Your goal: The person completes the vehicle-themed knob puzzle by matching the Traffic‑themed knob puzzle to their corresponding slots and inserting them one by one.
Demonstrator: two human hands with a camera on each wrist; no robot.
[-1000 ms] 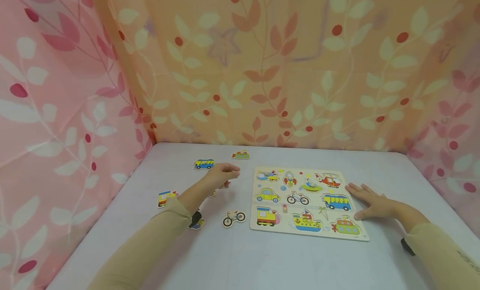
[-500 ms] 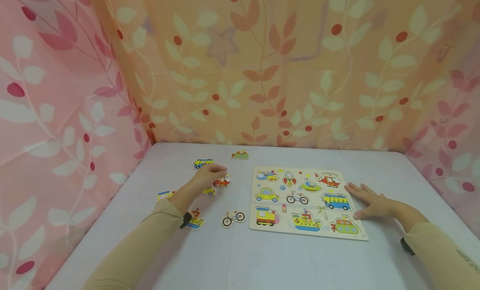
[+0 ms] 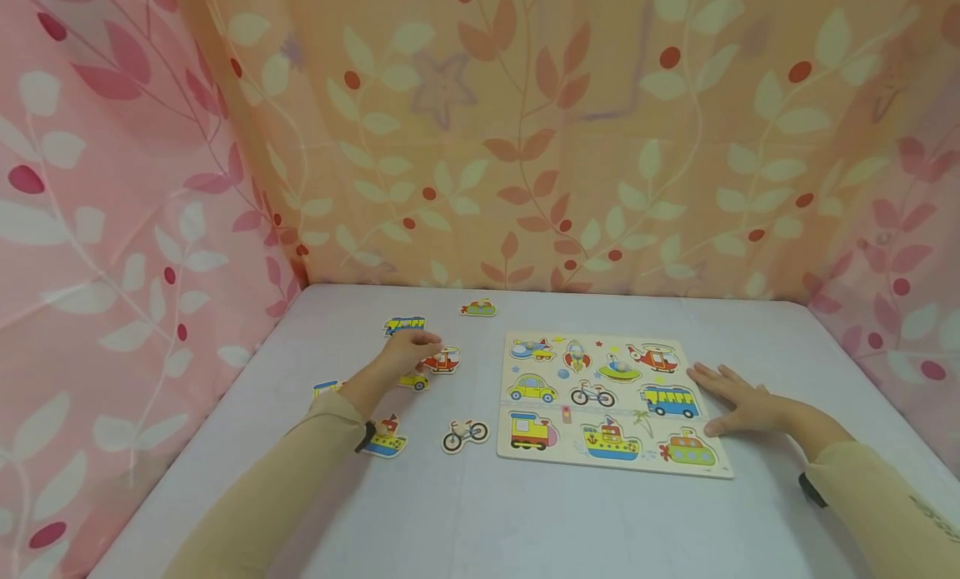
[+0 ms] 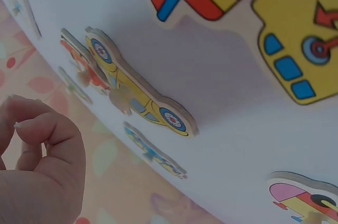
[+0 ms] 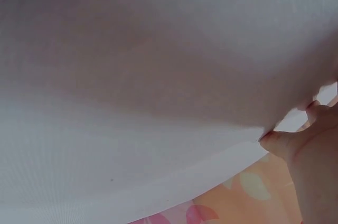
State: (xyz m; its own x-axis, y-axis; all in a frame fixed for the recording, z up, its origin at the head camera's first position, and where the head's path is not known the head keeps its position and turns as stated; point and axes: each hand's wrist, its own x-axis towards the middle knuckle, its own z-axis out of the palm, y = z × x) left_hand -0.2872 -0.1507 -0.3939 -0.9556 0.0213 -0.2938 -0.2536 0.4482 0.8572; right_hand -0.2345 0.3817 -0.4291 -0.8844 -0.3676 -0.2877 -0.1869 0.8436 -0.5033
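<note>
My left hand (image 3: 403, 356) hovers over the loose pieces left of the board, fingers loosely bent with nothing between them. Beside its fingertips lies a red helicopter piece (image 3: 447, 361). Partly covered below the hand is a yellow car piece (image 4: 138, 99), with a small knob on it. A bus piece (image 3: 403, 324) sits just beyond the hand. My right hand (image 3: 742, 402) has its fingers spread, with thumb and fingertips at the right edge of the wooden puzzle board (image 3: 637, 406). The board shows vehicle pictures, among them a plane, a rocket and a bicycle.
A submarine piece (image 3: 478, 309) lies at the back. Nearer me are a bicycle piece (image 3: 465, 435) and a ship piece (image 3: 387, 439). A train piece (image 3: 327, 388) is partly behind the left forearm. Floral curtains (image 3: 480, 146) rise around the table.
My left hand has moved left from near the board to over the car and helicopter pieces, uncovering the helicopter. My right hand stays at the board's edge.
</note>
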